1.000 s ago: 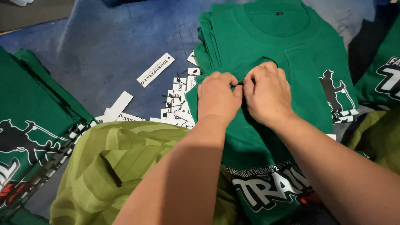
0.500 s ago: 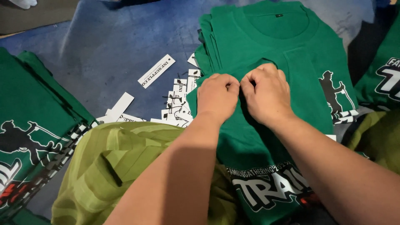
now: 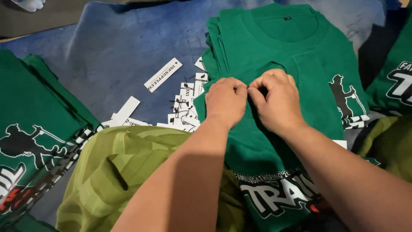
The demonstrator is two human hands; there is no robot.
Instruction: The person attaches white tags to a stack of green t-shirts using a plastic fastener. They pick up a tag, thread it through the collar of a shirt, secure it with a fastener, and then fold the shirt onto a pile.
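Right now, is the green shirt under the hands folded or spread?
Folded: the green shirt tops a neat stack, sleeves tucked, both hands pinching it.

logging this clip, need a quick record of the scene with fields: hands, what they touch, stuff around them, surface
left hand: closed in a loose fist, fingertips pinching at the green shirt
right hand: closed the same way, fingertips meeting the left hand's
green shirt: top of a folded stack, neck away from the person, dark hiker print at its right side
paper tags: loose white pile left of the stack, some with strings
other shirts: green printed stack at far left
olive trousers: on the person's lap
blue cloth: covers the surface
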